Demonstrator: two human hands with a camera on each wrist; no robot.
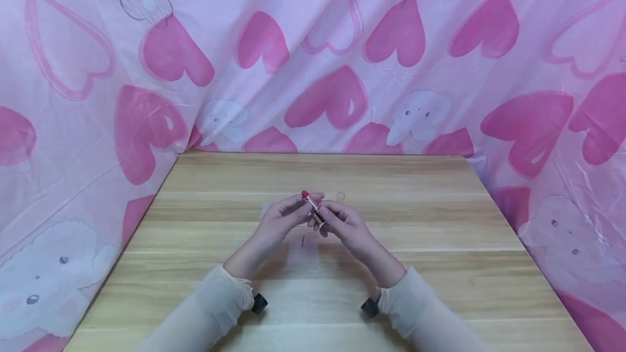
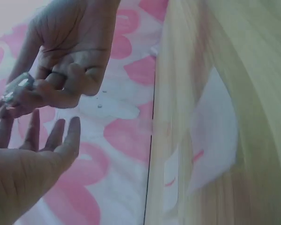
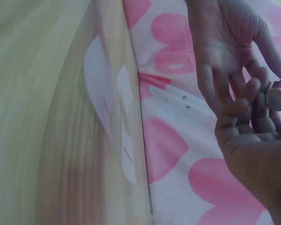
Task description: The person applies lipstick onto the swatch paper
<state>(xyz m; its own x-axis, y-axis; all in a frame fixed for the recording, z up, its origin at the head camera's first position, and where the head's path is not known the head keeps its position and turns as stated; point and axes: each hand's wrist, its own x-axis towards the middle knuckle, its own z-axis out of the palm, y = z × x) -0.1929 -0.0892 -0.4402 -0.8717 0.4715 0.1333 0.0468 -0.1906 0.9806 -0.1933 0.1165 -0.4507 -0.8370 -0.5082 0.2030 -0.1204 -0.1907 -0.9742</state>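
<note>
Between the two hands is a lipstick (image 1: 318,216), tilted, its red tip (image 1: 305,194) pointing up and to the left. My right hand (image 1: 347,224) grips the dark lower part of the tube, the thumb along its side. My left hand (image 1: 286,216) pinches the shiny upper part, thumb in front and index finger behind. In the left wrist view the other left fingers (image 2: 72,140) stand loosely spread. The right wrist view shows the flat end of the lipstick base (image 3: 275,99); its red tip is hidden there.
Below the hands, a whitish paper strip (image 1: 303,257) with a short red stroke lies on the wooden table (image 1: 220,173). Another pale piece (image 1: 266,208) shows behind the left hand. A small see-through item (image 1: 340,196) lies beyond the right hand. Pink heart-patterned cloth (image 1: 264,42) surrounds the table.
</note>
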